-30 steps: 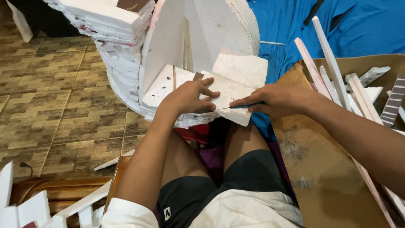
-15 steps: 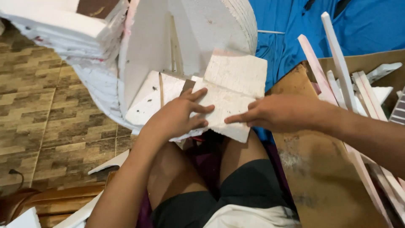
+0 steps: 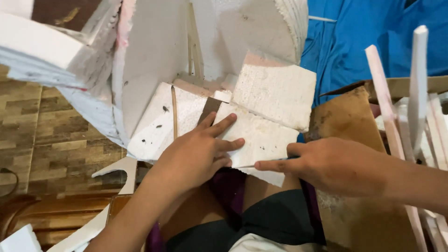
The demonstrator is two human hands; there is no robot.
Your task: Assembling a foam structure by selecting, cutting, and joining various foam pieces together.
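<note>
Left hand (image 3: 198, 151) lying flat, fingers spread, pressing down on the foam sheet (image 3: 261, 135) resting across the lap. Right hand (image 3: 326, 165) closed around a thin blade (image 3: 252, 165), index extended along it, tip touching the sheet's near edge. Cardboard (image 3: 347, 116) sitting just right.

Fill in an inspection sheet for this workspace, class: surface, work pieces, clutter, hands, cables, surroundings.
Surface: white foam board resting over the person's lap.
Work pieces: flat foam piece with a thin blade along its near edge.
Clutter: foam strips on the right; stacked foam upper left; cardboard sheet.
Hands: left hand pressed flat on the foam piece; right hand gripping the blade.
Cables: dark cord at the left edge.
Surroundings: tiled floor, blue cloth.
</note>
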